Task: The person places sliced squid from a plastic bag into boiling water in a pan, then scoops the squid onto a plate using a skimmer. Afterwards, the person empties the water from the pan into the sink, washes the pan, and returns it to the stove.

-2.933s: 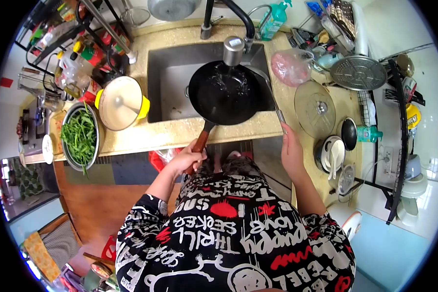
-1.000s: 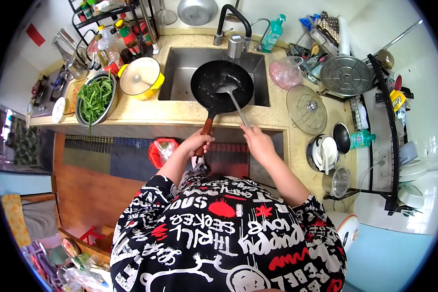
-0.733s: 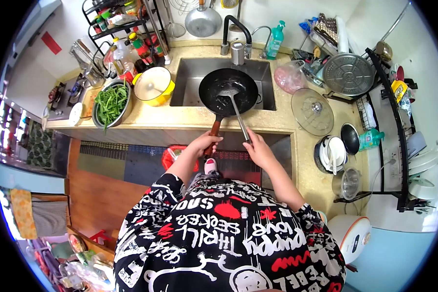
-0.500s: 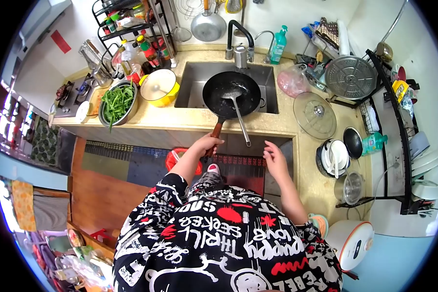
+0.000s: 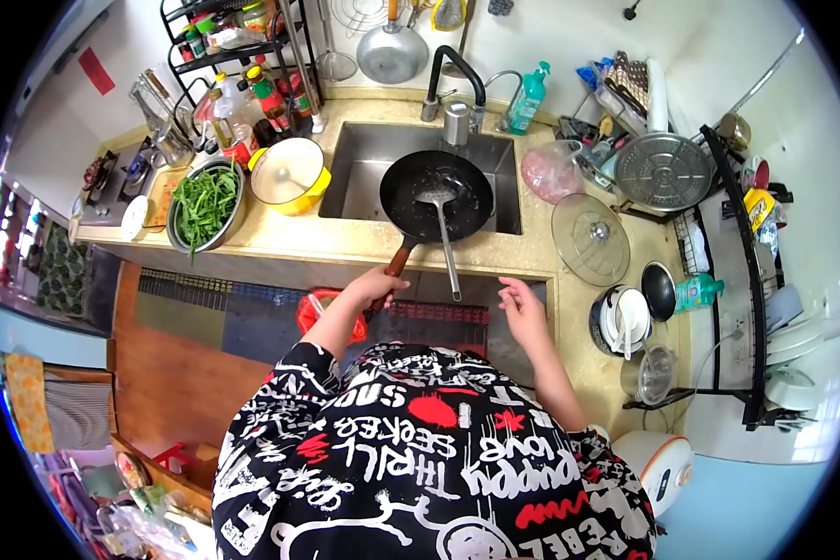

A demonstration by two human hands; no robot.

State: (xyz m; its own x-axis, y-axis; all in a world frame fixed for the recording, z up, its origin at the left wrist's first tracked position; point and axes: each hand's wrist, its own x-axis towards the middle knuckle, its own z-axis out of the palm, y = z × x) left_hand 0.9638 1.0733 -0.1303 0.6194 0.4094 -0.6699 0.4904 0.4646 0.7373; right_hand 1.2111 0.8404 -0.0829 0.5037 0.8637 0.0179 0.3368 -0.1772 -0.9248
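My left hand (image 5: 377, 284) is wrapped round the wooden handle of a black wok (image 5: 409, 182). The wok is over the front of the steel sink (image 5: 349, 177). A metal spatula (image 5: 446, 245) rests inside it, its blade on the wok's bottom and its handle sticking out over the near rim. To the right of that handle, my right hand (image 5: 521, 306) hangs in the air in front of the counter, fingers loosely bent and apart, with nothing in them.
Left of the sink are a yellow pot (image 5: 289, 177) and a bowl of green leaves (image 5: 205, 205). A glass lid (image 5: 590, 240), a pink plastic bag (image 5: 551, 173) and a stack of white bowls (image 5: 623, 317) stand on the right. The black faucet (image 5: 457, 61) arches behind the wok.
The view has shifted slightly. My left hand still grips the wok's handle, and the wok with the spatula sits a little nearer to me. My right hand remains beside it.
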